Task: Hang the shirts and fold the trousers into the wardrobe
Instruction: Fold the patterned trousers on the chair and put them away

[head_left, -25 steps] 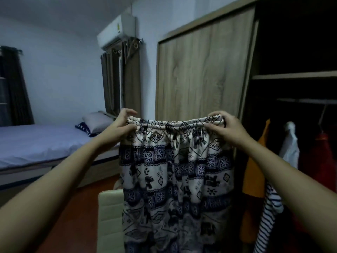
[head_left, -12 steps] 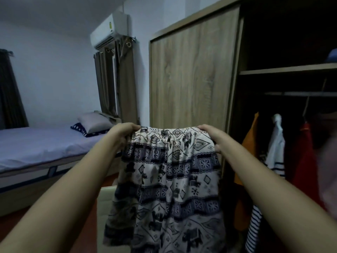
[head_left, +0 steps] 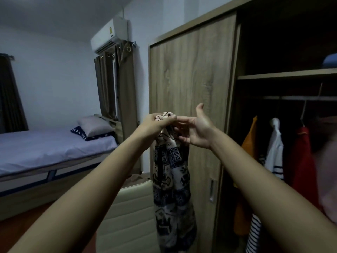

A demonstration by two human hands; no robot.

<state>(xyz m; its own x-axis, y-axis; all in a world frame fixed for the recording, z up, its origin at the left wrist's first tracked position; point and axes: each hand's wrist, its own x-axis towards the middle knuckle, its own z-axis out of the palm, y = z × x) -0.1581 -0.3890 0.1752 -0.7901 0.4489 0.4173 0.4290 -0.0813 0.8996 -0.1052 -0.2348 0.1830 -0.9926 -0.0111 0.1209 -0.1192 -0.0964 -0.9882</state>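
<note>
The patterned blue-and-white trousers (head_left: 172,179) hang folded lengthwise in front of the wardrobe's sliding door (head_left: 189,99). My left hand (head_left: 155,123) grips both ends of the waistband bunched together at the top. Just to the right, my right hand (head_left: 196,129) is palm up with its fingers spread, their tips touching the cloth at the waistband. In the open wardrobe on the right, an orange shirt (head_left: 250,139), a white shirt (head_left: 275,154) and a red shirt (head_left: 302,157) hang from the rail (head_left: 295,98). A striped garment (head_left: 254,232) hangs lower down.
A cream chair back (head_left: 127,212) stands below my hands. A bed (head_left: 45,152) with pillows lies at the left. Brown curtains (head_left: 116,88) and an air conditioner (head_left: 111,34) are behind. A wardrobe shelf (head_left: 286,75) carries something blue at the right edge.
My hands have come together, folding the spread waistband in half. The left hand now holds both ends and the right hand has let go and opened.
</note>
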